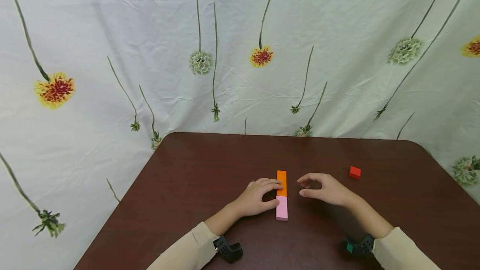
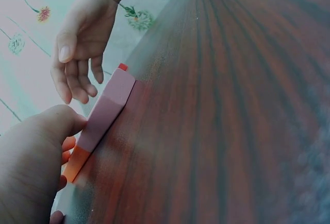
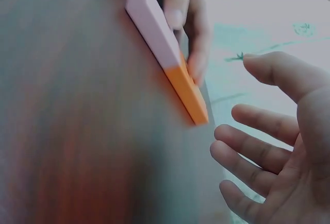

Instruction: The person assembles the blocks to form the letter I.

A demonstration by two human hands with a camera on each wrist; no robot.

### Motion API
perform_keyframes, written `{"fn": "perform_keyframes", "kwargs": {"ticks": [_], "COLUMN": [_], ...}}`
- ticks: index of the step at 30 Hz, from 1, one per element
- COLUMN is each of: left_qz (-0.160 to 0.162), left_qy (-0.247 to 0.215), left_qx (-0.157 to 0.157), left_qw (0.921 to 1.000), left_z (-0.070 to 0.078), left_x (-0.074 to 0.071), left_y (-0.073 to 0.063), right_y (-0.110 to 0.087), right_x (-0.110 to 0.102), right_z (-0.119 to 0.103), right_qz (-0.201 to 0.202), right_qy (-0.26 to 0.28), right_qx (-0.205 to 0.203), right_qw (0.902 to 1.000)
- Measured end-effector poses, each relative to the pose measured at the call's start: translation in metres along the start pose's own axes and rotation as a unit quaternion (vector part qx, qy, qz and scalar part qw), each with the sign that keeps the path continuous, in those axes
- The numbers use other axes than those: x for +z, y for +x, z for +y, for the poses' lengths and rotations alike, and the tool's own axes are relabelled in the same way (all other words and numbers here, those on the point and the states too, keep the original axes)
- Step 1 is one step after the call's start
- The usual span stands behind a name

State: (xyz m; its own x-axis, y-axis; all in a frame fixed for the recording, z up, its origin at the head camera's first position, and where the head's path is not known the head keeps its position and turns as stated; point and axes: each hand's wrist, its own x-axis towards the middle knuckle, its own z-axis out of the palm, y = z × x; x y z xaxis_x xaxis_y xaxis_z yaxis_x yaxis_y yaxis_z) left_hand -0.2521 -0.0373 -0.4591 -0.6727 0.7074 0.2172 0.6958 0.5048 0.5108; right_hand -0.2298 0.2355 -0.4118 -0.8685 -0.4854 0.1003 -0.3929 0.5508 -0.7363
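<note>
On the table, an orange block (image 1: 282, 181) and a pink block (image 1: 282, 209) lie end to end in one line, the orange one farther from me. My left hand (image 1: 258, 197) is at their left side, its thumb against the pink block and its fingertips at the orange one. In the left wrist view that thumb meets the pink block (image 2: 109, 105) near the joint. A short gap to the right of the blocks, my right hand (image 1: 326, 188) hovers with loosely bent fingers. The right wrist view shows this hand (image 3: 278, 147) holding nothing.
A small red block (image 1: 354, 172) sits farther back on the right of the dark brown table (image 1: 225, 153). Behind the table's far edge hangs a pale cloth (image 1: 168, 32) printed with flowers. Dark bands (image 1: 228, 250) are on both wrists.
</note>
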Motion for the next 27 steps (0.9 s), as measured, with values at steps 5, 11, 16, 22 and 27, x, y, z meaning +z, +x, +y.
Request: {"fn": "perform_keyframes", "kwargs": {"ticks": [5,11,16,22,27], "left_qz": [-0.001,0.0,0.001,-0.001,-0.001], "left_qy": [-0.003,-0.004,-0.005,-0.005,-0.007], "left_qx": [-0.001,0.003,0.005,0.005,0.002], "left_qw": [1.0,1.0,1.0,1.0,1.0], "left_z": [-0.001,-0.002,-0.003,-0.004,-0.004], "left_x": [0.0,0.001,0.001,0.001,0.002], "left_y": [0.0,0.0,0.0,0.001,0.001], "right_y": [-0.001,-0.006,-0.012,-0.022,-0.028], "right_x": [-0.017,-0.038,-0.054,-0.068,-0.079], "right_z": [0.005,0.015,0.024,0.036,0.044], "right_qz": [0.024,0.048,0.066,0.101,0.116], "right_qy": [-0.02,-0.026,-0.037,-0.045,-0.047], "right_qx": [0.025,0.052,0.077,0.115,0.135], "right_qw": [0.9992,0.9972,0.9942,0.9873,0.983]}}
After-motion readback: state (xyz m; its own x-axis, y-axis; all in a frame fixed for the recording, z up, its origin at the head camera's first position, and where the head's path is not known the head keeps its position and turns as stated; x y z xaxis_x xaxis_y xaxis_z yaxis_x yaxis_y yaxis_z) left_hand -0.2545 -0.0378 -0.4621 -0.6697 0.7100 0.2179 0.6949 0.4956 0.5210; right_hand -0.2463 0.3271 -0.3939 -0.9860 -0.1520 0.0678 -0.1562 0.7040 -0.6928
